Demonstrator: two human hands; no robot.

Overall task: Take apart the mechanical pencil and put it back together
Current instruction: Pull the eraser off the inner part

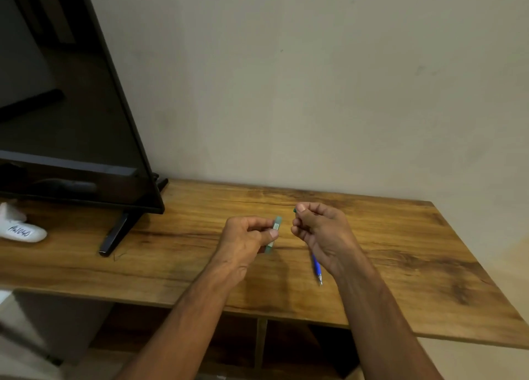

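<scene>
My left hand (pixel 248 236) pinches a flat pale-green case (pixel 274 233), like a lead box, with a label on it, held upright above the wooden table (pixel 400 251). My right hand (pixel 320 231) is curled, its thumb and forefinger pinching a small dark-green piece (pixel 294 209) just right of the case. A blue mechanical pencil (pixel 317 268) with a metal tip lies on the table under my right wrist, its upper part hidden by the hand.
A black screen (pixel 71 107) on a stand fills the left side, one foot (pixel 114 233) reaching toward the table front. A white labelled object (pixel 20 231) lies at the far left. A plain wall stands behind the table. Open shelves sit under the tabletop.
</scene>
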